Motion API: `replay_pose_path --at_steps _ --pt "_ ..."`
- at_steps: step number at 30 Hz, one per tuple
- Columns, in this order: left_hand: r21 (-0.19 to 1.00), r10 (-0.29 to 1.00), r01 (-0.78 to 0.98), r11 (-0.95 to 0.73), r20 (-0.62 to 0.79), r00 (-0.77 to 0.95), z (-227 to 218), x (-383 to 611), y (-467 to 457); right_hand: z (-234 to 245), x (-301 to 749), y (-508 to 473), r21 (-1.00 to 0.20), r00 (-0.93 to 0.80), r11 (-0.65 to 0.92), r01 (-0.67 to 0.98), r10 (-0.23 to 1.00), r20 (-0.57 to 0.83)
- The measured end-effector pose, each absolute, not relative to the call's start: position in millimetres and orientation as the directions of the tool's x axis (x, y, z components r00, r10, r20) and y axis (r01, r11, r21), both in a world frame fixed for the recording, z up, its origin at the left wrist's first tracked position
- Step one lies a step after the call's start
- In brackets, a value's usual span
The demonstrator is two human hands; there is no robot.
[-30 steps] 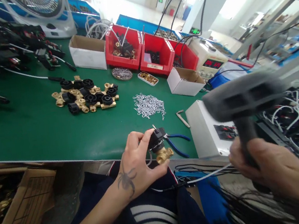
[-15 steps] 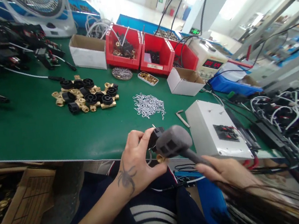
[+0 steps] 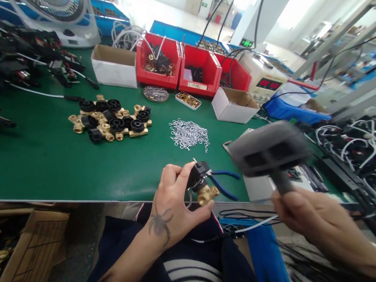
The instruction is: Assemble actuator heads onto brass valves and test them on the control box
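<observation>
My left hand point(image 3: 172, 204) is closed around a brass valve with a black housing point(image 3: 202, 183) at the bench's front edge. Fingers press on the black top and the thumb lies under the brass body; a thin metal pin sticks up from the housing. In my right hand point(image 3: 314, 216) is the handle of a grey mallet point(image 3: 269, 148), its blurred head raised to the right of the valve and apart from it. Blue-handled pliers point(image 3: 226, 186) lie just beside the valve. Beyond it sits a heap of silver spring clips point(image 3: 189, 133).
Several brass valve bodies with black caps point(image 3: 114, 119) lie on the green bench point(image 3: 47, 167). Red bins point(image 3: 158, 60), a white carton point(image 3: 115, 67) and a small dish of brass parts point(image 3: 188, 100) stand behind. A grey box point(image 3: 255, 187) and cabled units point(image 3: 369, 151) are at right.
The mallet has swung up and right, away from the valve, uncovering the brass body and the blue-handled pliers. My left hand keeps its hold in nearly the same place.
</observation>
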State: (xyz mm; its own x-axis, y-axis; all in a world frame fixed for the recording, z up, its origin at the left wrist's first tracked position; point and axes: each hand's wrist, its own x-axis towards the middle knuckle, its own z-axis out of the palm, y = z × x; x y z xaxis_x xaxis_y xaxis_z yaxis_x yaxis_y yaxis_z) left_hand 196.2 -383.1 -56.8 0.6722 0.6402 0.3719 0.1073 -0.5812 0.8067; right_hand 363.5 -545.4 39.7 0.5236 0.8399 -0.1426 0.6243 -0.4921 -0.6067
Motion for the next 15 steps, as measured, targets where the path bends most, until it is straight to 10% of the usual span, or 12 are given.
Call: replay_pose_path --at_steps 15 --pt "0.813 0.638 0.08 -0.577 0.387 0.666 -59.3 197.4 -382.7 39.2 359.3 -538.2 -0.595 0.449 -0.492 0.636 0.862 -0.234"
